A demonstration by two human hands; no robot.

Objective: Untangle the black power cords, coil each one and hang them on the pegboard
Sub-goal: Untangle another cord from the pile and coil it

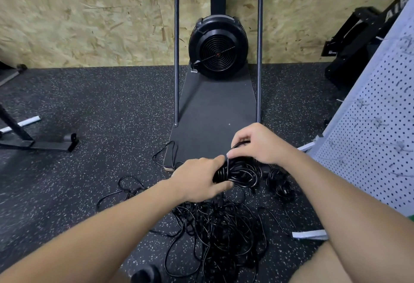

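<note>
A coil of black power cord (pixel 242 174) is held in the air between both hands. My left hand (pixel 201 178) grips the coil's left side with fingers curled round the loops. My right hand (pixel 257 142) pinches a strand of the same cord at the coil's top. Below lies a big tangle of black cords (pixel 221 233) on the speckled rubber floor. A smaller coiled cord (pixel 280 184) lies on the floor to the right. The white pegboard (pixel 380 143) leans at the right, with several metal hooks on it.
A black fan machine (pixel 218 46) on a dark platform (pixel 215 112) with two upright poles stands ahead against the chipboard wall. A black metal frame (pixel 33 141) lies at left. Black equipment sits at back right. My knee (pixel 324 264) shows at the lower right.
</note>
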